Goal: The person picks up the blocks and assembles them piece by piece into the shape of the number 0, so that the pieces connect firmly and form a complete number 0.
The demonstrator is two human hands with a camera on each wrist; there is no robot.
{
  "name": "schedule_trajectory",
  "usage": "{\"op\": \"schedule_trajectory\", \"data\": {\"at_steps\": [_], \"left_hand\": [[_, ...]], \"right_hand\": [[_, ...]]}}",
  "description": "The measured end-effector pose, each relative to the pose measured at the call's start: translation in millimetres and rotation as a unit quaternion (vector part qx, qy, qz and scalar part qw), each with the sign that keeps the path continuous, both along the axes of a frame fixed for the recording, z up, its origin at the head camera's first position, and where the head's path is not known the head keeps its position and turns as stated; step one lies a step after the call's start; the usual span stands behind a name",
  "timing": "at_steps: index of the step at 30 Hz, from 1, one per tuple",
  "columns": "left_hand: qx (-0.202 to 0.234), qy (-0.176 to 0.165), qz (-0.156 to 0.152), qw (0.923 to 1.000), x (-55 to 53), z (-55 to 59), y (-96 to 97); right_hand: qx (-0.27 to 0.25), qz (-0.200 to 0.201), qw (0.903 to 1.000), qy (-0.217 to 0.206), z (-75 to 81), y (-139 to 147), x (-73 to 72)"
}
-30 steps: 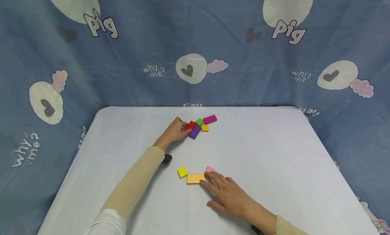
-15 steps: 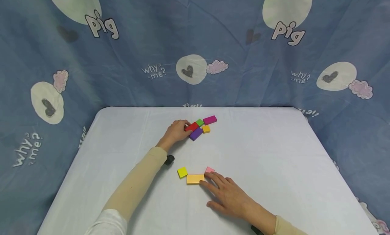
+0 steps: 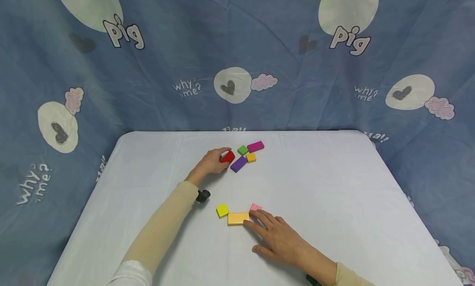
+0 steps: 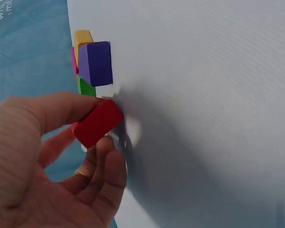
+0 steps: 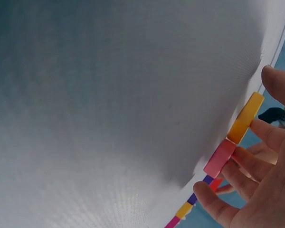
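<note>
My left hand (image 3: 213,161) pinches a red block (image 4: 99,123) between thumb and fingers, just left of a loose group of blocks. That group holds a purple block (image 3: 239,164), a green block (image 3: 243,150), a small orange-yellow block (image 3: 251,157) and a magenta block (image 3: 255,146). Nearer the front, my right hand (image 3: 278,238) has its fingers spread, fingertips at a light orange block (image 3: 238,219) and a pink block (image 5: 220,158). The pink one is partly covered by the fingers in the head view. A yellow block (image 3: 222,210) touches the light orange block's left corner.
All the blocks lie on a white-covered table (image 3: 334,187) with rounded far corners. A blue printed cloth (image 3: 297,96) hangs behind it and at both sides. A dark wrist camera (image 3: 203,195) sits under the left wrist.
The left hand has drawn the red block left, apart from the green and purple blocks. The purple block turned and the small orange-yellow one shifted slightly right. The right hand stays put.
</note>
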State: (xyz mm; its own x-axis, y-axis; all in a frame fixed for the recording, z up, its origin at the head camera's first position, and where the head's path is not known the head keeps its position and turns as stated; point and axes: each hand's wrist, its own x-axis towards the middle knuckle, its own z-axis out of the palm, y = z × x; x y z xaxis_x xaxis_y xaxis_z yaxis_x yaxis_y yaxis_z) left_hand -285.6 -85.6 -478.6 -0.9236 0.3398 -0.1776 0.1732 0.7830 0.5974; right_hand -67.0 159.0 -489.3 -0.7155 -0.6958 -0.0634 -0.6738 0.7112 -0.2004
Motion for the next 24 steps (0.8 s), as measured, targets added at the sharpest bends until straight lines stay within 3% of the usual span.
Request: {"op": "schedule_trajectory", "data": {"at_steps": [5, 13, 24], "left_hand": [[0.006, -0.012, 0.007, 0.9999, 1.6, -0.1, -2.1], [0.031, -0.018, 0.061, 0.9975, 5.2, 4.5, -6.5], [0.067, -0.017, 0.048, 0.9964, 12.7, 6.6, -26.3]], "right_hand": [[-0.012, 0.003, 0.9999, 0.007, -0.4, -0.1, 0.0], [-0.021, 0.007, 0.9996, 0.016, 0.7, -0.4, 0.4], [-0.013, 0.002, 0.9999, 0.006, 0.5, -0.7, 0.5]]}}
